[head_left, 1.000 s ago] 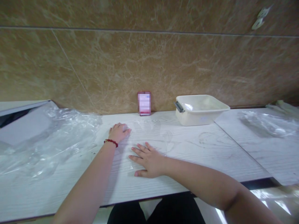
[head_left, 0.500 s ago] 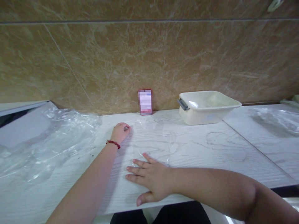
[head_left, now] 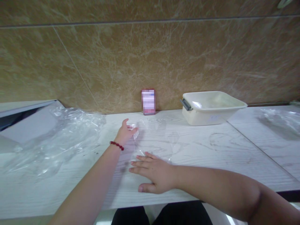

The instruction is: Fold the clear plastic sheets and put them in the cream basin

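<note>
A clear plastic bag (head_left: 153, 140) lies flat on the white wood-grain table, its outline hard to see. My left hand (head_left: 126, 131), with a red bead bracelet at the wrist, is at the bag's far left corner. Its thumb and some fingers are closed on the crinkled plastic there, while one finger points up and away. Nearer the front edge, my right hand (head_left: 157, 175) rests palm down, fingers stretched and spread, its fingertips at the bag's near edge. It holds nothing.
A cream plastic tub (head_left: 208, 115) with a grey handle clip stands by the marble-patterned wall. A phone (head_left: 148, 102) leans against that wall. Crumpled clear plastic (head_left: 70, 137) lies at left beside a white box (head_left: 35, 125); more plastic (head_left: 283, 118) lies at far right.
My left hand's fingers have opened out from a tight pinch, and crinkled plastic now shows at the thumb. My right hand stays spread in nearly the same place. The view has shifted slightly.
</note>
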`<state>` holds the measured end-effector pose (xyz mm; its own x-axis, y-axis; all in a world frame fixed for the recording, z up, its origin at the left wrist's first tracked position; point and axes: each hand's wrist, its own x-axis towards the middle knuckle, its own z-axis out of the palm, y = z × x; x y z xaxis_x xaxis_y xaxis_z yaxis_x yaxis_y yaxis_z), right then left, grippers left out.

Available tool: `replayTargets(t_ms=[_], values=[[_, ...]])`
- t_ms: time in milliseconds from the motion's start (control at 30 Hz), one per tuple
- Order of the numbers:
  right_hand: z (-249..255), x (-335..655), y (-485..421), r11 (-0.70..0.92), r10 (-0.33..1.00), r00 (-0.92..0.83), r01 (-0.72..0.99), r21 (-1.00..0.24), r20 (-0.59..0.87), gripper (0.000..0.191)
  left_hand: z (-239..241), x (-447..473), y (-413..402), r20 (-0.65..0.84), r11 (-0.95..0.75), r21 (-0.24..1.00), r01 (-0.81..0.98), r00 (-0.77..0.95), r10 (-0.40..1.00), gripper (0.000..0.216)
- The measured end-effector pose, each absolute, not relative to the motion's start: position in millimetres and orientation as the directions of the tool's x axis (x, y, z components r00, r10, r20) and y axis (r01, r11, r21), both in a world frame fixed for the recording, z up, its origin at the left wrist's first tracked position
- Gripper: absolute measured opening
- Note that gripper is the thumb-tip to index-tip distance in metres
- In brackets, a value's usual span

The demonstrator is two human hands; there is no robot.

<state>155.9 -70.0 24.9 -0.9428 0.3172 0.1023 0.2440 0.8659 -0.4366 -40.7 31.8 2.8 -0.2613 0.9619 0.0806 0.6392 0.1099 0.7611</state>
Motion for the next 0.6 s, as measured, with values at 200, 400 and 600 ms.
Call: replayTargets(t_ms=[200,400,600], values=[[22,155,-66,0.833,0.389,-0.905,0.265,-0.486,0.173,0.048,7,-27,22,0.102,-0.008,0.687,0.727,-0.085,0.991,0.086],[20,153,-64,0.823,0.426,-0.874,0.267,-0.501,0.234,0.039,7,-23,20,0.151,-0.112,0.647,0.754,0.017,0.988,0.077],[18,153,-63,0.833,0.419,-0.867,0.25,-0.494,0.269,0.036,10,-21,17,0.191,-0.26,0.558,0.788,0.183,0.964,0.045]])
